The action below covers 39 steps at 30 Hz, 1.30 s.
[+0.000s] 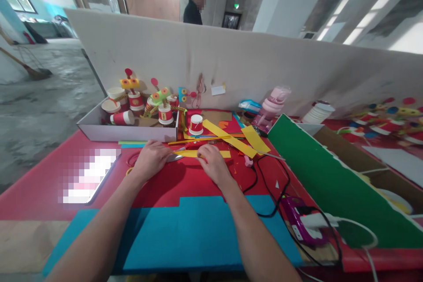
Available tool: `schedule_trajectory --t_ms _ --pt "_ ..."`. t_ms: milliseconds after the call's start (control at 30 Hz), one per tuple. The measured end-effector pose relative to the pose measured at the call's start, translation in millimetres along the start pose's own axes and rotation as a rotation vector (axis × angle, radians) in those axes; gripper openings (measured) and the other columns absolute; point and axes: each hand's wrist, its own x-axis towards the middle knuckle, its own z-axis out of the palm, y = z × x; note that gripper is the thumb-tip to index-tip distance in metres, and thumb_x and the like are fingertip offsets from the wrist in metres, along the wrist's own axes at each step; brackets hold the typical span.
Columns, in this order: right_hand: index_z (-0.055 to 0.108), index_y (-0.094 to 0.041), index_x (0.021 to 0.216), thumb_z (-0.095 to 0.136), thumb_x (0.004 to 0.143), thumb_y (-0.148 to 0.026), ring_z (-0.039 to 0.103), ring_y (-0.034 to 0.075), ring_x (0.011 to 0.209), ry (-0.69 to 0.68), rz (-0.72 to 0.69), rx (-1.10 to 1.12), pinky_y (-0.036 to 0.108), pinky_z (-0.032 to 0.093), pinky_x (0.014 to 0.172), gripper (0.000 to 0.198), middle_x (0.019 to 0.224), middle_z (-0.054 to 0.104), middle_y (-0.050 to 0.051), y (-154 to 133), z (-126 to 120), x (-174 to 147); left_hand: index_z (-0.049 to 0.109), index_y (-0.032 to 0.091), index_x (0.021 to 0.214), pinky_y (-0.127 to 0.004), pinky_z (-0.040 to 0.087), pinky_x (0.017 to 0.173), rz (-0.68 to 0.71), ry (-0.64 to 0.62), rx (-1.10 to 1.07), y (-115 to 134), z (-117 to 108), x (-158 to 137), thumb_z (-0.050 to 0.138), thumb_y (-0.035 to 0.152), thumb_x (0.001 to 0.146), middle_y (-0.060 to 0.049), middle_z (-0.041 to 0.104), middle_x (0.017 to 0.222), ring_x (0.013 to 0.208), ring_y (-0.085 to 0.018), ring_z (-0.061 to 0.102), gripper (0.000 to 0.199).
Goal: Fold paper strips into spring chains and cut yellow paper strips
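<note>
A narrow yellow paper strip (188,153) stretches between my two hands just above the red tabletop. My left hand (152,157) pinches its left end, fingers closed. My right hand (213,162) has its curled fingers on the strip farther along, and the free end sticks out to the right. Scissors (175,157) lie beneath my left hand, a blade showing beside the fingers and a handle loop left of the wrist. Beyond the hands, wider yellow strips (228,137) lie crossed near a red-and-white paper cup (196,124).
A white box (128,132) at back left holds paper-cup figures (165,114). Left lies a phone (95,176); blue sheets (198,233) cover the near edge. On the right are a purple power strip (302,220) with cables and a green-sided box (330,180). A person (194,6) stands behind the partition.
</note>
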Motion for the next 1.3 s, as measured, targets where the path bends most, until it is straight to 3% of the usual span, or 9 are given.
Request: schedule_trajectory --t_ms 200,333,467,667,900,1067,1300 --pt "0.060 -0.020 0.085 0.052 0.089 -0.018 0.055 0.020 0.089 0.031 -0.034 0.067 0.034 0.042 0.084 0.008 0.088 0.062 0.006 2.2 -5.9 -0.7 0.068 0.019 0.083 -0.034 0.034 0.074 -0.012 -0.033 0.002 -1.3 -1.1 -0.5 0.047 0.025 0.091 -0.005 0.070 0.075 0.073 -0.020 0.056 0.023" --pt "0.058 -0.021 0.079 0.054 0.088 -0.017 0.055 0.019 0.084 0.047 -0.057 0.119 0.038 0.043 0.092 0.011 0.083 0.062 0.004 7.9 -6.0 -0.4 0.068 0.019 0.086 -0.034 0.035 0.073 -0.012 -0.036 0.005 -2.8 -1.9 -0.6 0.047 0.028 0.092 -0.005 0.071 0.077 0.075 -0.020 0.057 0.023" --pt "0.054 -0.021 0.074 0.052 0.088 -0.016 0.055 0.017 0.079 0.057 0.004 0.160 0.043 0.038 0.102 0.015 0.077 0.059 0.001 11.9 -5.5 -1.9 0.069 0.019 0.086 -0.034 0.035 0.073 0.008 -0.046 0.023 -3.8 -1.2 -0.3 0.045 0.027 0.092 -0.005 0.071 0.076 0.075 -0.020 0.057 0.025" --pt "0.051 -0.021 0.073 0.052 0.088 -0.019 0.053 0.015 0.070 -0.004 0.076 0.189 0.041 0.039 0.101 0.015 0.072 0.055 -0.001 6.5 -9.9 -2.8 0.069 0.020 0.088 -0.035 0.035 0.076 0.016 -0.102 0.003 -6.8 0.0 -0.9 0.046 0.025 0.091 -0.005 0.072 0.081 0.077 -0.020 0.058 0.024" --pt "0.061 -0.021 0.093 0.052 0.088 -0.019 0.061 0.016 0.083 -0.021 0.092 0.234 0.038 0.037 0.102 0.010 0.089 0.067 0.003 10.4 -5.7 -4.2 0.069 0.020 0.088 -0.035 0.035 0.078 -0.015 -0.175 -0.056 -9.2 -1.8 -1.0 0.045 0.025 0.091 -0.005 0.073 0.085 0.080 -0.021 0.059 0.025" --pt "0.066 -0.020 0.084 0.054 0.088 -0.017 0.060 0.015 0.080 -0.114 0.034 0.127 0.040 0.031 0.105 0.013 0.083 0.069 0.001 16.7 -3.1 -4.7 0.068 0.020 0.084 -0.034 0.034 0.077 -0.045 -0.279 -0.109 -9.6 -0.7 -1.8 0.046 0.018 0.087 -0.004 0.072 0.084 0.078 -0.020 0.058 0.022" --pt "0.069 -0.021 0.079 0.064 0.083 -0.022 0.055 0.020 0.093 -0.256 0.137 -0.136 0.034 0.036 0.082 0.006 0.090 0.069 0.003 6.3 -11.0 -2.8 0.065 0.019 0.076 -0.031 0.035 0.070 -0.009 -0.338 -0.114 -0.3 0.2 -0.3 0.043 0.015 0.086 -0.005 0.067 0.075 0.072 -0.019 0.057 0.024"
